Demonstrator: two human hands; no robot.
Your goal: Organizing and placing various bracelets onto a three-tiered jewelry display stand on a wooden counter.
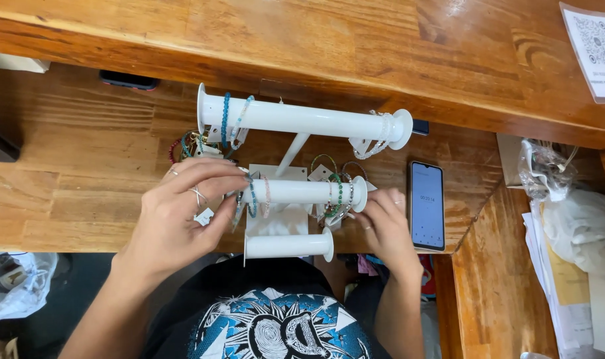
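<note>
bracelets (pixel 256 199) hang on the middle bar (pixel 302 191) of a white three-tier stand (pixel 296 143) on the wooden table (pixel 83 173). my left hand (pixel 176 216) pinches one at the bar's left end; my right hand (pixel 385 226) curls around beaded loops at the right end, beside a phone (pixel 427 206).

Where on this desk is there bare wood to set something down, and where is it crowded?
Bare wood lies left of the left hand, between the dark phone at the back and the desk's front edge. The raised shelf above is bare too. It is crowded around the white bracelet stand, the right hand and the lit phone.
</note>
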